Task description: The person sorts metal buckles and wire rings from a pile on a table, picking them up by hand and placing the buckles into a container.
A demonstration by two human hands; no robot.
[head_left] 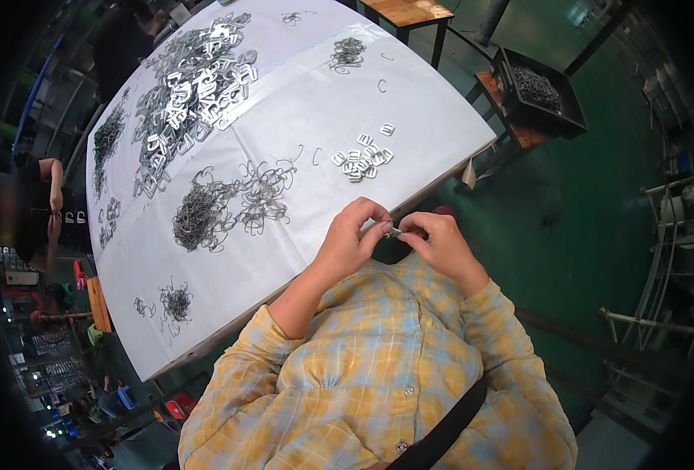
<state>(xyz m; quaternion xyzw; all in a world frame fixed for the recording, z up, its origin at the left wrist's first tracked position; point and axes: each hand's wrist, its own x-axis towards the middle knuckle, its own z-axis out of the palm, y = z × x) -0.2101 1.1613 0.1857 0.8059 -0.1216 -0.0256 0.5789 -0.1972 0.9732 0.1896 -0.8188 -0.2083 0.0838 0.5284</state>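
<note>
Both hands meet just off the near edge of the white-covered table: the left hand and the right hand pinch one small silvery metal piece between their fingertips. Just beyond lies a little cluster of flat rectangular metal buckles, and to its left a tangled heap of thin bent wire hooks.

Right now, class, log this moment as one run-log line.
left hand and right hand: pinching small metal piece together | white table: tangled grey wire hooks, flat silver buckles
</note>
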